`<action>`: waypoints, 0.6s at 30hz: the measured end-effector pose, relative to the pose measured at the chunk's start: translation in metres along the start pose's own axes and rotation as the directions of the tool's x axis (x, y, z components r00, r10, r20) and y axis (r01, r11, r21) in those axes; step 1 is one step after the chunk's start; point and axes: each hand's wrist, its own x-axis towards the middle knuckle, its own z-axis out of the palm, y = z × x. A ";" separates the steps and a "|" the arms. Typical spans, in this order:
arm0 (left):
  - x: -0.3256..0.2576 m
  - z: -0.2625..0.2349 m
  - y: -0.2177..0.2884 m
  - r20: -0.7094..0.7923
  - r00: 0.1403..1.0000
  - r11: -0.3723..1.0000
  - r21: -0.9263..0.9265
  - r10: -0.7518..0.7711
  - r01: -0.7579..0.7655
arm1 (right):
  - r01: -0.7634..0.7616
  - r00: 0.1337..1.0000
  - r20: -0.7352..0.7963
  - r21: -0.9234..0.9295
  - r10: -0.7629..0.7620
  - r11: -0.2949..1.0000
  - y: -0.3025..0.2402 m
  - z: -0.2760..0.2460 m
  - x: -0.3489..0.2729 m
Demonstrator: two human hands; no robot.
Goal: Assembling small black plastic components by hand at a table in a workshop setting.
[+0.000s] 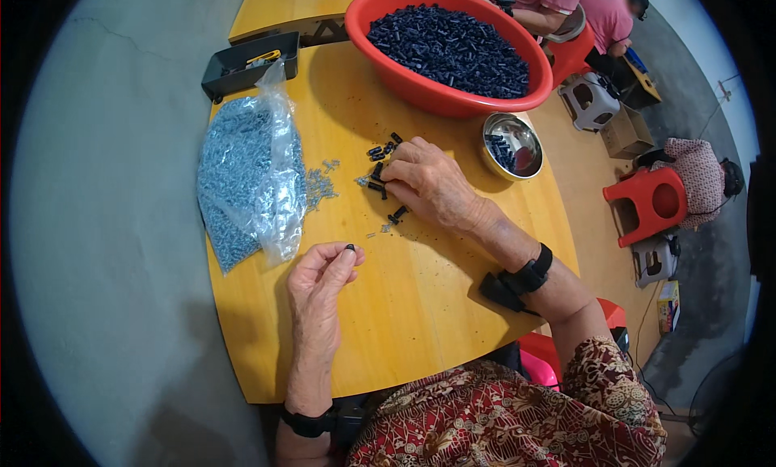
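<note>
My left hand (318, 283) is closed in a pinch above the near left of the table, the dark end of a small black plastic piece (350, 247) showing between thumb and forefinger. Farther forward, my right hand (436, 184) reaches down with bent fingers drawn together at a loose group of short black tubular pieces (377, 187). Whatever its fingertips hold is hidden. Left of that group lies a scatter of small shiny metal parts (321, 185), beside an open clear plastic bag (234, 172) full of similar parts.
A large red basin (380, 67) heaped with black pieces (457, 48) stands at the far side. Near it sits a metal bowl (531, 168) with a few black pieces. A dark tray (230, 83) holds a yellow-handled tool. Other people sit at the right, among stools (647, 196).
</note>
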 end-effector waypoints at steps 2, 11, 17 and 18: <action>0.000 0.000 0.001 0.006 1.000 1.000 0.001 0.000 0.000 | -0.006 1.000 0.010 -0.028 0.007 1.000 0.001 -0.001 0.003; -0.001 0.003 0.001 0.013 1.000 1.000 -0.004 0.009 -0.009 | -0.002 1.000 -0.012 -0.058 0.002 0.998 0.000 -0.003 0.002; -0.002 0.005 0.003 -0.035 0.998 0.996 -0.059 0.058 -0.060 | -0.168 0.979 -0.038 0.403 0.200 0.899 -0.039 -0.014 -0.010; -0.002 0.007 0.004 -0.052 0.997 0.993 -0.093 0.065 -0.070 | -0.218 0.968 0.008 0.520 0.251 0.826 -0.048 -0.014 -0.014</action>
